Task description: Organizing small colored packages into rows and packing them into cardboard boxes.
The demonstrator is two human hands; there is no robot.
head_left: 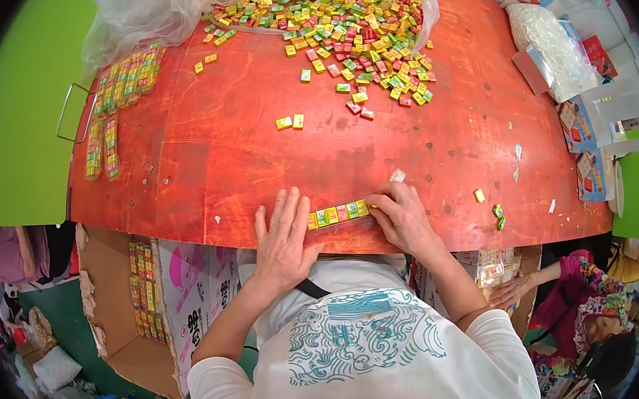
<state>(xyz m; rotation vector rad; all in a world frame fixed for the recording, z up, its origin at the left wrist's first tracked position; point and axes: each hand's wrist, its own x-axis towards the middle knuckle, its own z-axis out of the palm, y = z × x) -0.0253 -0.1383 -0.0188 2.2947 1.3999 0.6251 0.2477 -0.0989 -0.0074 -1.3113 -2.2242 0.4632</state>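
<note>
A row of small yellow, green and pink wrapped candies point(333, 214) lies at the table's near edge between my hands, seemingly in a narrow clear strip. My left hand point(284, 233) rests at the row's left end, its fingers stretched out and its thumb side against it. At the right end, the thumb and forefinger of my right hand point(406, 216) pinch a yellow candy point(372, 206). A small crumpled clear scrap point(397, 175) lies just beyond that hand. Two loose yellow candies point(291, 122) sit farther up the table.
A large heap of wrapped candies point(365, 21) spills from a clear plastic bag point(144, 21) on the red table point(217, 163). Filled strips point(127, 79) lie far left. An open carton point(119, 293) holds more strips below. Another person's hand point(511, 290) is at lower right.
</note>
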